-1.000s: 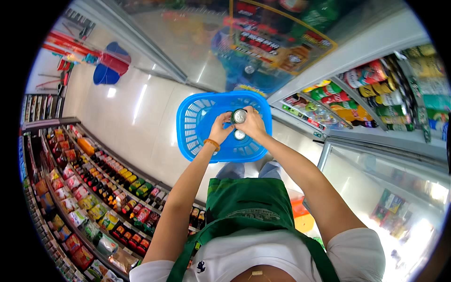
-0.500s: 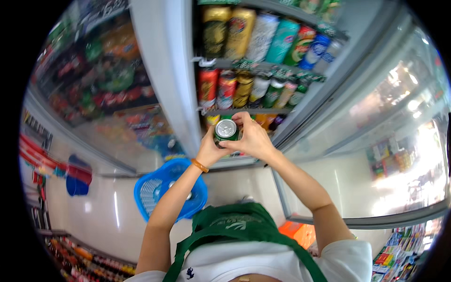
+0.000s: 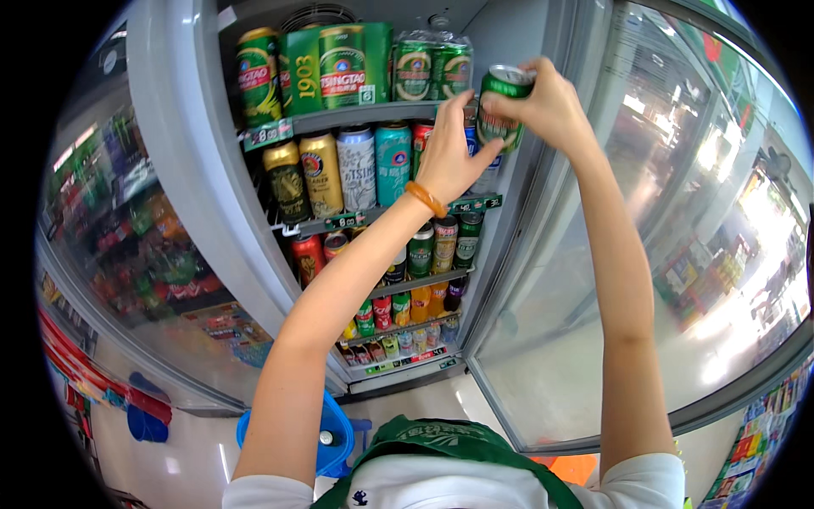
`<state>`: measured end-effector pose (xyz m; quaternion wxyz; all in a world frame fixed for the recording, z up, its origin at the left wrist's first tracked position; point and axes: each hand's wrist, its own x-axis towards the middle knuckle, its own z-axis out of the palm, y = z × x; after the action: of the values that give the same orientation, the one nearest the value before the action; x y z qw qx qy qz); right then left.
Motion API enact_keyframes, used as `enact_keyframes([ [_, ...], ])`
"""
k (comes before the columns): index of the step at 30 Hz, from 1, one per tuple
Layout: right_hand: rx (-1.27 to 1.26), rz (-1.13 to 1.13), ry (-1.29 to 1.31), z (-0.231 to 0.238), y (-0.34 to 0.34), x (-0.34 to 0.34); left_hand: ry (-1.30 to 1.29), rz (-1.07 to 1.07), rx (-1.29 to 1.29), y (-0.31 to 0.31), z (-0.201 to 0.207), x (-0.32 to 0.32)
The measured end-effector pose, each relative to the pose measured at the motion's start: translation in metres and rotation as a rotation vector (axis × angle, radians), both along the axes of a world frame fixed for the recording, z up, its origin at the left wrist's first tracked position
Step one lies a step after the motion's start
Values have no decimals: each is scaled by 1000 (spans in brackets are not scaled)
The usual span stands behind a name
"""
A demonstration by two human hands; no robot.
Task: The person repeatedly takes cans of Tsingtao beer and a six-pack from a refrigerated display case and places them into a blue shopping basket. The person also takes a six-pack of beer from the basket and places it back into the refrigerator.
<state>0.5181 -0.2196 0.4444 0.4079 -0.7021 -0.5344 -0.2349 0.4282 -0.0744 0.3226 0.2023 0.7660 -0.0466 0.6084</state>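
A green drink can [image 3: 498, 127] with a silver lid is held up, slightly tilted, at the right end of the fridge's top shelf. My right hand [image 3: 553, 109] grips it near the lid, thumb across the front and fingers behind. My left hand [image 3: 448, 159], with an orange bangle at the wrist, is raised just left of the can. Its fingers and thumb are spread; the thumb tip is close to the can's lower part, and contact cannot be made out. Left of the can on that shelf stand green cans in clear wrap [image 3: 432, 72] and a green multipack [image 3: 339, 75].
The glass door [image 3: 593, 280] stands open on the right. Lower shelves hold rows of cans, including a teal can [image 3: 393, 165], and bottles. A grey frame [image 3: 225, 212] borders the left side. A blue basket [image 3: 335, 424] with a few items is on the floor below.
Both hands have risen from the lower shelves to the top one with the green can. The left hand has come off the can and spread its fingers. The view now takes in the top shelf.
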Motion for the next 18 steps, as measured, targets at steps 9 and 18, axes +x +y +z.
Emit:
enact_keyframes([
  [9,-66,-91,-126,49,101,131,43,396,320,15,19,91],
  [18,-159,-56,-1,37,158,173,146,735,342,30,18,127],
])
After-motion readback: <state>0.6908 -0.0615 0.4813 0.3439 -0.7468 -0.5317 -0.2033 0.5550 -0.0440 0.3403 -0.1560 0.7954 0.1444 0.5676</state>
